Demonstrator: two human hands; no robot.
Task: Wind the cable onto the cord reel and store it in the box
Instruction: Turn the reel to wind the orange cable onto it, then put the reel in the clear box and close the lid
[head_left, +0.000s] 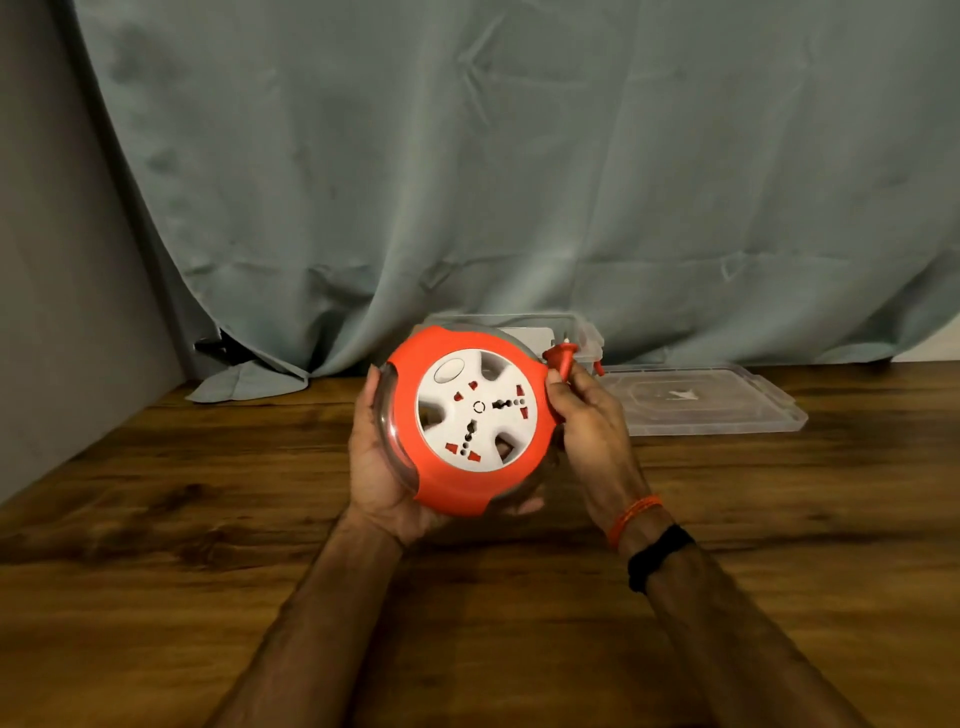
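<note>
A round orange cord reel (457, 488) with a white socket face is held above the wooden table, tilted toward me. My left hand (376, 467) cups its left side and underside. My right hand (592, 426) grips the reel's right edge, with its fingers around the orange plug (560, 358) at the upper right. No loose cable shows outside the reel. The clear plastic box (582, 338) stands behind the reel by the curtain, mostly hidden by it.
The box's clear lid (727, 410) lies flat on the wooden table (208, 519) to the right of the box. A grey-green curtain (519, 182) hangs along the back, with its hem bunched on the table at back left. A wall closes the left side.
</note>
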